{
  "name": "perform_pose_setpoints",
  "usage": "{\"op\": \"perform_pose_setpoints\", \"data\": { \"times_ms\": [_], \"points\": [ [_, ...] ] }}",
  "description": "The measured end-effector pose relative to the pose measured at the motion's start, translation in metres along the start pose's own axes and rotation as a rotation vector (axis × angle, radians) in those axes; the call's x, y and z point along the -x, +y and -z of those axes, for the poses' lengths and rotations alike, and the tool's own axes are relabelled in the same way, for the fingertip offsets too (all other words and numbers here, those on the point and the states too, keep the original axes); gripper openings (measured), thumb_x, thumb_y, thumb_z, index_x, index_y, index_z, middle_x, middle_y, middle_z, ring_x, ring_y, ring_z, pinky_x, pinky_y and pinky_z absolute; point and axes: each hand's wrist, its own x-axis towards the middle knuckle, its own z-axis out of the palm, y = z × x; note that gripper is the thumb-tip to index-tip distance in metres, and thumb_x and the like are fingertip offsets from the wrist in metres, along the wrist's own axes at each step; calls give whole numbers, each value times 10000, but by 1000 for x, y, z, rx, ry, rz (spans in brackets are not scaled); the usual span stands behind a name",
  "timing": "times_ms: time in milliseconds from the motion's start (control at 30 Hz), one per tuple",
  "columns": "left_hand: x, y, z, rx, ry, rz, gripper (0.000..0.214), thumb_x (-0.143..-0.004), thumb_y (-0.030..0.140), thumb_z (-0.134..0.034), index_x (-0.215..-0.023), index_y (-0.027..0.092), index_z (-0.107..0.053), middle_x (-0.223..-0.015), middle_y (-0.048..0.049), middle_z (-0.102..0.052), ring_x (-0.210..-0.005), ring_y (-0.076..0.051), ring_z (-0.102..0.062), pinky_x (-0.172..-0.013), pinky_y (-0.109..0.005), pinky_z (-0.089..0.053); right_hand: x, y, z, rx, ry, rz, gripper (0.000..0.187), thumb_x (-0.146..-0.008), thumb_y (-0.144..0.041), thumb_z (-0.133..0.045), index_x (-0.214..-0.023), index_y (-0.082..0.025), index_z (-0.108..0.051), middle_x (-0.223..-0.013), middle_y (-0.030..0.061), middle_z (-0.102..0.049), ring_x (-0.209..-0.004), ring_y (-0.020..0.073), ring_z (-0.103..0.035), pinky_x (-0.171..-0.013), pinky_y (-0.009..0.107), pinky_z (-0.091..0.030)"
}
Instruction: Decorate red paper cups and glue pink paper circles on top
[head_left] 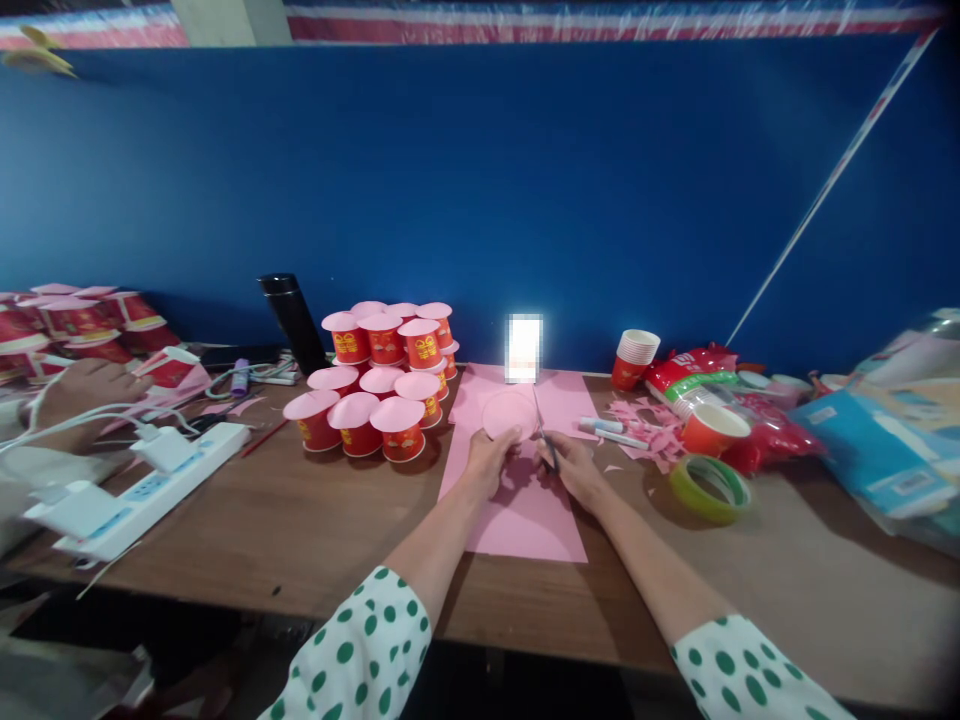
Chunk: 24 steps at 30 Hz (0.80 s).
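Observation:
My left hand (492, 458) pinches the lower edge of a round pink paper disc (508, 412), thumb on top. In my right hand (571, 464) is a pair of scissors (550, 447), its blades pointing away from me along the disc's right edge. Whether the blades are apart or together I cannot make out. Beneath both hands lie pink paper sheets (517, 525) on the brown table. Behind the disc stands a bright, blurred-out upright rectangle (523, 348).
Red paper cups (403, 445) topped with pink discs are stacked to the left, near a black bottle (291, 320) and a white power strip (161, 490). Another person's hand (82, 400) is at far left. Right are pink scraps (660, 425), stacked cups (634, 358) and a tape roll (709, 490).

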Motion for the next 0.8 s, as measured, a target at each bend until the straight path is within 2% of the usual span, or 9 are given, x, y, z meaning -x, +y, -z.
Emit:
{"op": "perform_pose_setpoints", "data": {
  "times_ms": [800],
  "points": [
    [0,1,0,6,12,4,226,-563,272,-757,-618,116,-604,-464,4,-542,-404,-72,-453,-385,-190,-321,-3,5,2,33,23,16,376,-685,-443,-671,-946,-180,-611,-540,-61,-532,-395,85,-478,-373,210,-410]
  ]
}}
